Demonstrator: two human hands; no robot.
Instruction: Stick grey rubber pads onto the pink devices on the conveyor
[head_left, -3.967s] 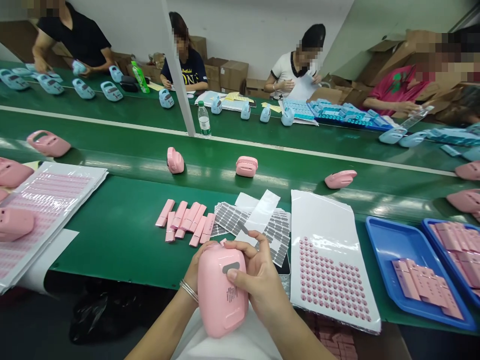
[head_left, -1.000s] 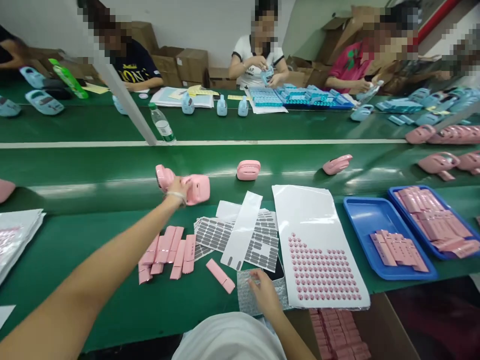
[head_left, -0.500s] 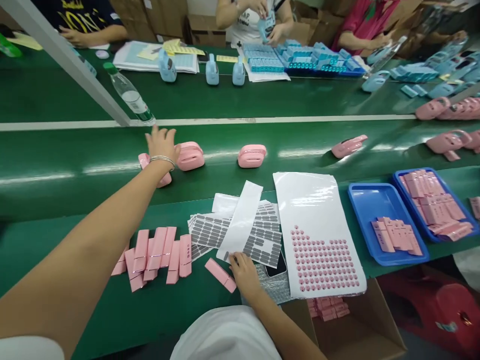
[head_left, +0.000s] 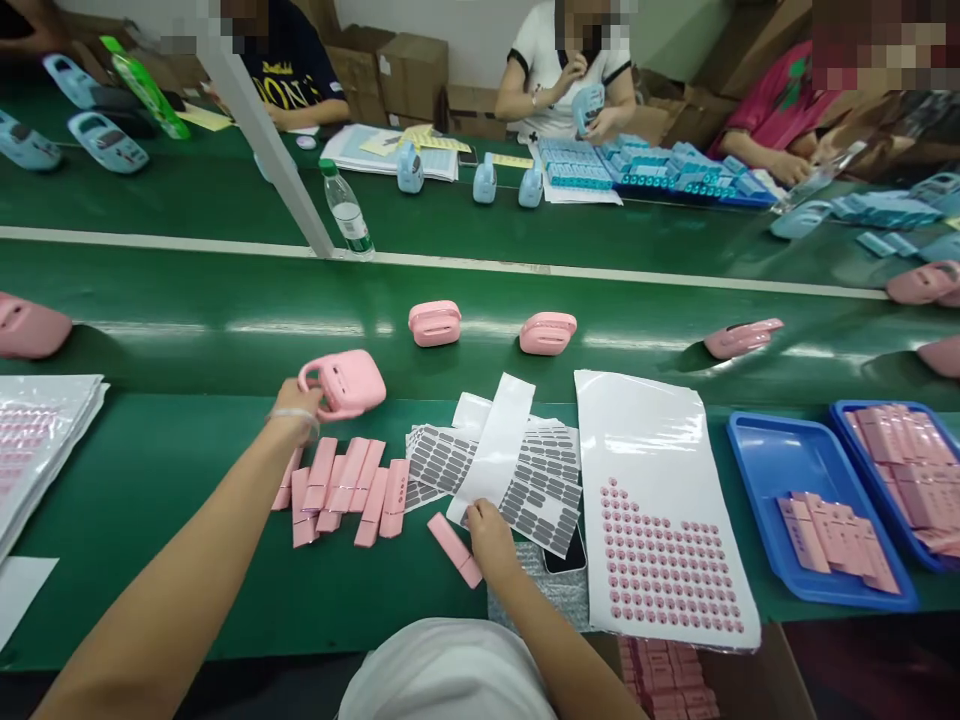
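Note:
My left hand (head_left: 297,400) is closed round the loop handle of a pink plastic housing (head_left: 351,384), held above the front edge of the long green channel. Just below it lies a loose pile of pink oblong parts (head_left: 349,480). My right hand (head_left: 491,545) pinches the lower end of a white paper strip (head_left: 495,435), which lies across fanned sheets of grey stickers (head_left: 540,505). Beside that hand is a single pink oblong part (head_left: 454,550). A phone (head_left: 566,552) shows partly under the sheets.
A sheet of round pink stickers (head_left: 660,470) lies right of centre, then blue trays (head_left: 757,440) with pink parts. More pink housings (head_left: 435,324) stand in the channel. A water bottle (head_left: 349,215) stands by the metal post (head_left: 274,140). Co-workers sit opposite.
My left hand has come back from the channel towards me, now with a pink housing by its handle. The view has swung left. My right hand stays at the white strip.

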